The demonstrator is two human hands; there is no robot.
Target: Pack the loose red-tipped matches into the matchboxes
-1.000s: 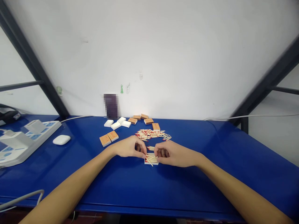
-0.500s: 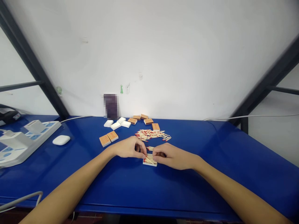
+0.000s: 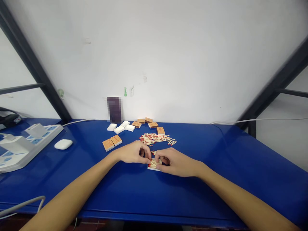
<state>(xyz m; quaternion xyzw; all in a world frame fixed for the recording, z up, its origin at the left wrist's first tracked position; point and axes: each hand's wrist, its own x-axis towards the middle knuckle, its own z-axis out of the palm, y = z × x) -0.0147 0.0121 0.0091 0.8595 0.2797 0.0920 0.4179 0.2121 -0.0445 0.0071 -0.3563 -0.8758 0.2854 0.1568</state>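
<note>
A small white matchbox tray [image 3: 152, 166] with matches in it lies on the blue table [image 3: 154, 192] between my hands. My left hand [image 3: 133, 152] is curled with its fingertips at the tray's left end. My right hand [image 3: 174, 162] is curled over the tray's right side, its fingertips pinched on the matches [image 3: 154, 162] in the tray. A few loose matches [image 3: 153, 152] lie just behind the tray. A pile of red-tipped matches [image 3: 156, 138] is spread farther back.
Two orange matchbox sleeves [image 3: 112, 142] lie left of my hands, more orange sleeves [image 3: 146, 123] and white trays [image 3: 121, 127] near the wall. A white earbud case [image 3: 63, 144] and a white power strip [image 3: 24, 142] sit at far left. A grey cable [image 3: 21, 203] hangs at the front edge.
My right hand has slid left over the tray and its fingers have closed onto the matches; the long match that stuck out over the tray's front is now tucked in. My left hand barely moved.
</note>
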